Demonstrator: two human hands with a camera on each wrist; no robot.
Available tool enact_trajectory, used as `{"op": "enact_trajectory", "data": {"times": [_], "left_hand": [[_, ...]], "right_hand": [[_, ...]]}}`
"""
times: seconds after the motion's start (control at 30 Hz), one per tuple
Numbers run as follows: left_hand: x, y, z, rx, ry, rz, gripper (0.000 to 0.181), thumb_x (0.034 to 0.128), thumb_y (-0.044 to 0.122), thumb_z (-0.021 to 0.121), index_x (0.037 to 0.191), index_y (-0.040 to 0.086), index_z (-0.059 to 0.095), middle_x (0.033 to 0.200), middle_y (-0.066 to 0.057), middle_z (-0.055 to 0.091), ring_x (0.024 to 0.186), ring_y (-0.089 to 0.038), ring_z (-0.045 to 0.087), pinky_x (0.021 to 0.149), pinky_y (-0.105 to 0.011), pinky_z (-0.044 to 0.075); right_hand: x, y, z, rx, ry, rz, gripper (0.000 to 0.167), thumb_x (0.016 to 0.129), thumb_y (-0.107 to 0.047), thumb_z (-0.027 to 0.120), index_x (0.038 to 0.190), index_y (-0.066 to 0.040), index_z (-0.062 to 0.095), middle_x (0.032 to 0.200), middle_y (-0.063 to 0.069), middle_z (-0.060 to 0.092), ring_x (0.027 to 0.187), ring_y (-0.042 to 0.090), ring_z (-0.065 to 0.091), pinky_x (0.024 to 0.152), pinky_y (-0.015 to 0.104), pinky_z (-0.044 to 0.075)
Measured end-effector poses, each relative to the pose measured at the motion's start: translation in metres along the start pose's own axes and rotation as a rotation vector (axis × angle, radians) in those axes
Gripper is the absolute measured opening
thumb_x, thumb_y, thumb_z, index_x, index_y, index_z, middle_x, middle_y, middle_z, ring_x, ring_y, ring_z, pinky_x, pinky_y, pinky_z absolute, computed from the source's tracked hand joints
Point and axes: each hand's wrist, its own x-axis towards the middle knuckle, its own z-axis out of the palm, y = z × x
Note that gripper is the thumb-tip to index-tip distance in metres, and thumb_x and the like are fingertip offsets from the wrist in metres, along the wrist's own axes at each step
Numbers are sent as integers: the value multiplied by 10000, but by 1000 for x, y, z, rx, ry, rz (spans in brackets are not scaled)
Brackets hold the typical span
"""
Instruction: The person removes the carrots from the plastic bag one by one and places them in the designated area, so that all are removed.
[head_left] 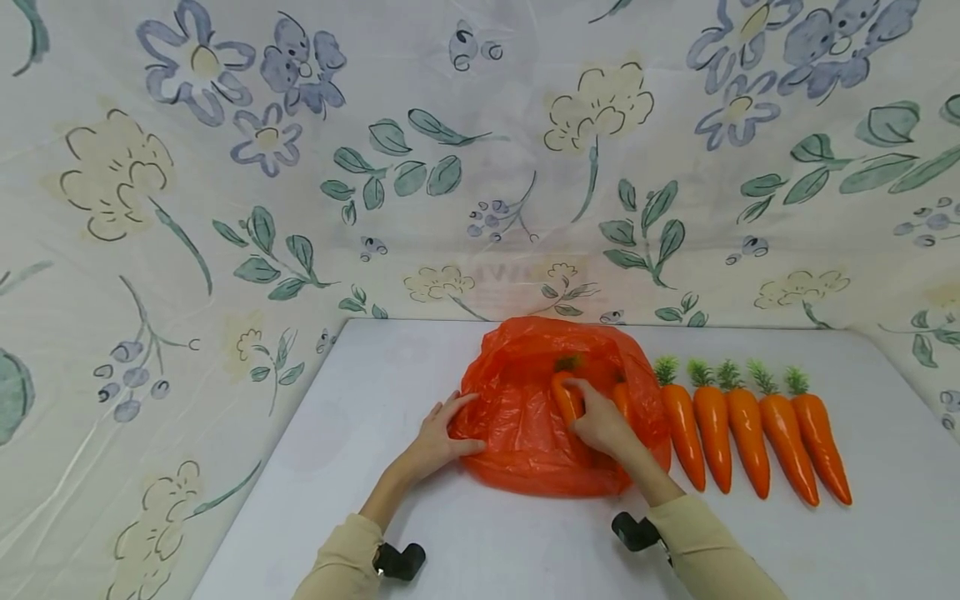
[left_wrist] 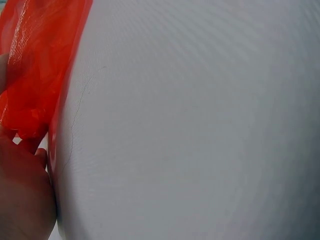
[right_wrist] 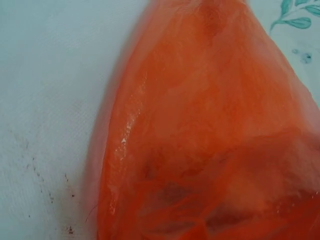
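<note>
A red plastic bag (head_left: pixel 517 417) lies on the white table with its mouth spread wide. My right hand (head_left: pixel 603 425) reaches inside it and holds an orange carrot (head_left: pixel 564 393) with a green top between thumb and fingers. Part of another carrot (head_left: pixel 621 398) shows in the bag beside that hand. At the bag's left edge my left hand (head_left: pixel 437 435) touches the plastic, thumb and fingers spread apart. The left wrist view shows part of this hand (left_wrist: pixel 22 192) against the bag (left_wrist: pixel 37 65). Bag plastic (right_wrist: pixel 200 115) fills much of the right wrist view, where the right hand is hidden.
Several carrots with green tops, such as the rightmost carrot (head_left: pixel 823 446), lie in a row right of the bag. The white table (head_left: pixel 300 467) extends around them. A floral cloth (head_left: pixel 480 167) rises behind the table.
</note>
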Motion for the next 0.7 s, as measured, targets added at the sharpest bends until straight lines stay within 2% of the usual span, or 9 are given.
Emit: {"op": "enact_trajectory", "data": {"times": [0.2, 0.47, 0.57, 0.7], "left_hand": [[-1, 1, 0, -4, -7, 4, 777, 806, 335, 744, 1501, 270, 403, 1659, -105, 125, 1493, -429, -7, 1086, -746, 210], [-1, 1, 0, 4, -9, 9, 784, 800, 350, 746, 1501, 280, 402, 1659, -106, 123, 1492, -434, -9, 1081, -754, 204], [0, 0, -1, 2, -9, 5, 785, 799, 349, 749, 1501, 283, 402, 1660, -104, 122, 1492, -433, -9, 1080, -752, 210], [-1, 0, -1, -2, -4, 2, 784, 797, 343, 752, 1498, 283, 407, 1659, -103, 126, 1491, -433, -4, 1077, -751, 218]], "right_hand": [[0, 1, 1, 14, 8, 22, 661, 829, 82, 566, 1455, -70, 414, 1236, 181, 565, 940, 296, 544, 860, 433, 545], [-2, -4, -1, 54, 48, 17, 661, 845, 98, 577, 1460, -74, 407, 1265, 185, 555, 981, 320, 545, 869, 459, 548], [-3, -6, -3, 62, 50, 5, 659, 852, 87, 585, 1464, -80, 404, 1282, 183, 550, 982, 312, 545, 860, 451, 554], [-4, -8, -7, 68, 57, -23, 656, 841, 76, 586, 1457, -76, 420, 1287, 185, 552, 946, 308, 546, 769, 377, 538]]}}
